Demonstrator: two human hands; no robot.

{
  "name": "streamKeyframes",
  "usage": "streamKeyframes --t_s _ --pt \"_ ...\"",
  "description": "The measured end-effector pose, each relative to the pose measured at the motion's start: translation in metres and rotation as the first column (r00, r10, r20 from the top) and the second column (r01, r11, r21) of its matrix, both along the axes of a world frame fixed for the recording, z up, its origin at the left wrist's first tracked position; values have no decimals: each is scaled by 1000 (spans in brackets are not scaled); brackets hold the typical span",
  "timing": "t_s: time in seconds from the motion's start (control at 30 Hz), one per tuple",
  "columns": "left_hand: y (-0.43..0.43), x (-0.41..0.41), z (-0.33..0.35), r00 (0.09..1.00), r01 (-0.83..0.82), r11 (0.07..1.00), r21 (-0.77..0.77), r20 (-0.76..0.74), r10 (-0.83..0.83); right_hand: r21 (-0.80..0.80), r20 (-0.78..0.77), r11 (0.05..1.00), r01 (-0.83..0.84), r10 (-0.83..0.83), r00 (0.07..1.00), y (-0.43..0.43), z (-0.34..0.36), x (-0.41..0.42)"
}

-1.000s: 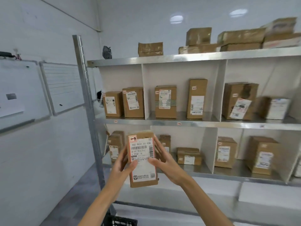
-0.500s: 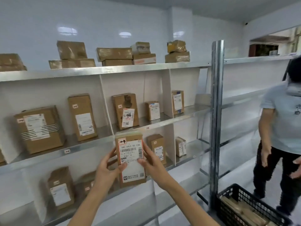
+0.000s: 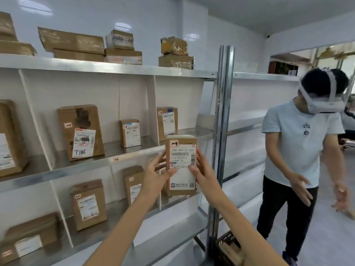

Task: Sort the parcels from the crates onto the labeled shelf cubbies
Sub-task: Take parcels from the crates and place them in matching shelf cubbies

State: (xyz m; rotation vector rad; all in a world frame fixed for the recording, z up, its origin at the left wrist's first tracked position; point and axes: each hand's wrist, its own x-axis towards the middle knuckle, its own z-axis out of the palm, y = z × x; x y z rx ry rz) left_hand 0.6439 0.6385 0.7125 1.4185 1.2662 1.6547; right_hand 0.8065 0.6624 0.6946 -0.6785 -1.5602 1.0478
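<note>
Left hand and right hand still grip the parcel, now nearer the shelf post.

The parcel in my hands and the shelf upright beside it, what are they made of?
Parcel: seemingly brown cardboard, matte, with a white printed paper label. Shelf upright: likely galvanized steel, judging by its grey, streaky metallic sheen.

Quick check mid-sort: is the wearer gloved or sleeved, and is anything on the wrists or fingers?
No gloves: the left hand and right hand are uncovered. The left forearm and right forearm are uncovered down to the frame's edge, with no sleeve in view. No watch, band or ring is visible.
</note>
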Motion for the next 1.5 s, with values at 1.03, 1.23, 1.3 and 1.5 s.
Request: streamKeyframes --t_s 1.03,1.23,1.3,1.5 --pt "417 128 41 979 -121 982 148 -148 142 106 4 991 81 -82 997 411 52 111" --pt "477 121 33 936 -277 957 88 -200 289 72 22 996 -54 53 998 482 44 101" --pt "491 121 28 924 -316 947 67 -207 323 55 35 994 -91 89 995 502 39 100" --pt "519 121 9 881 -419 906 62 -215 422 90 106 979 -185 175 979 550 19 96"
